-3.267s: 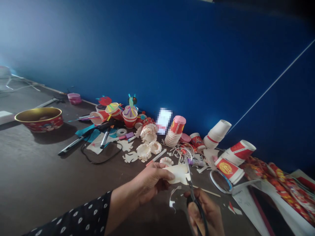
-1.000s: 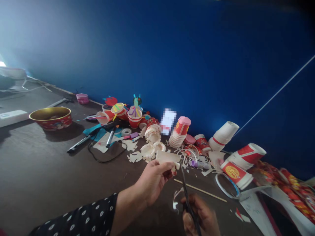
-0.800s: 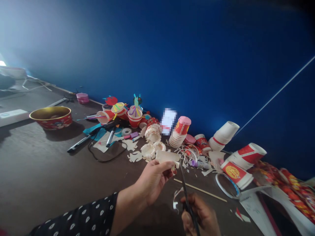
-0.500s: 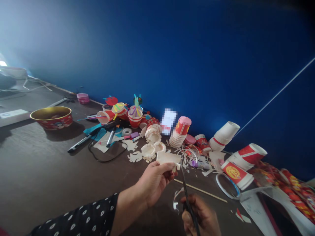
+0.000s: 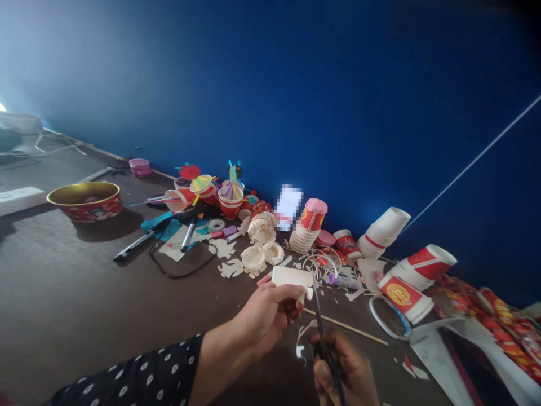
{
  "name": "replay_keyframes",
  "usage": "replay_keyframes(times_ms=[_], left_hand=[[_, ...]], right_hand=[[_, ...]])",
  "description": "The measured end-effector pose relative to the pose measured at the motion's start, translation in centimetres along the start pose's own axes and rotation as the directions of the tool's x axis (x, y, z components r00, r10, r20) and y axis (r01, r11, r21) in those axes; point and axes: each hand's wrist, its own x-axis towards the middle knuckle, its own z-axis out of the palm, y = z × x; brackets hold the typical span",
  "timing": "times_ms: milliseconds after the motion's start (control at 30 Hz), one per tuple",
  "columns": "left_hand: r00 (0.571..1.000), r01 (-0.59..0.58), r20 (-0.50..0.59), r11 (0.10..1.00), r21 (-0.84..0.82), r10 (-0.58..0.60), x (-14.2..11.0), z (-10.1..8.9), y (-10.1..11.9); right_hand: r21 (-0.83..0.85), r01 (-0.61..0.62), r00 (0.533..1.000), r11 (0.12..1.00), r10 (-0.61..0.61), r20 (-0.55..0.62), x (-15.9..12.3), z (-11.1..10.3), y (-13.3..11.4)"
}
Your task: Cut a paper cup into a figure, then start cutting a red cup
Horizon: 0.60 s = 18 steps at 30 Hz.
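A white piece of paper (image 5: 292, 277) is pinched between the thumb and fingers of my left hand (image 5: 270, 316), above the dark table. My right hand (image 5: 344, 366) is closed around the handles of a pair of dark scissors (image 5: 320, 321). Their narrow blades point up and away, with the tips at the right edge of the paper. The handles are mostly covered by my fingers. Under my hands lie a thin wooden stick (image 5: 350, 328) and a curled white paper scrap (image 5: 301, 344). Just beyond the paper are white cut-paper flower shapes (image 5: 253, 258).
Stacked paper cups (image 5: 303, 238) and tilted cups (image 5: 384, 230) stand along the blue wall. To the left are a red-and-gold bowl (image 5: 84, 210), a marker (image 5: 189, 235) and decorated cups (image 5: 231, 203). A tape ring (image 5: 389, 317) and white sheets (image 5: 448, 349) lie at right.
My left hand has turned the paper slightly, so its broad face shows more. The scissors remain at its right edge. The whole view has shifted a little.
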Motion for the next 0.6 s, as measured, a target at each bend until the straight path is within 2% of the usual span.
replay_keyframes(times_ms=[200,367,600], left_hand=[[0.998,0.051,0.029,0.999,-0.018,-0.051,-0.40,0.09,-0.84],[0.996,0.067,0.061,0.998,-0.009,-0.067,-0.55,0.09,-1.04],[0.994,0.088,0.067,0.996,0.021,-0.089,-0.80,0.20,-1.06]], right_hand=[[-0.022,0.088,0.996,0.996,-0.088,-0.021,-0.18,0.00,-0.20],[-0.007,0.118,0.992,0.993,-0.117,0.055,-0.07,-0.30,-0.31],[-0.006,0.114,0.993,0.994,-0.114,-0.010,-0.36,0.18,-0.98]])
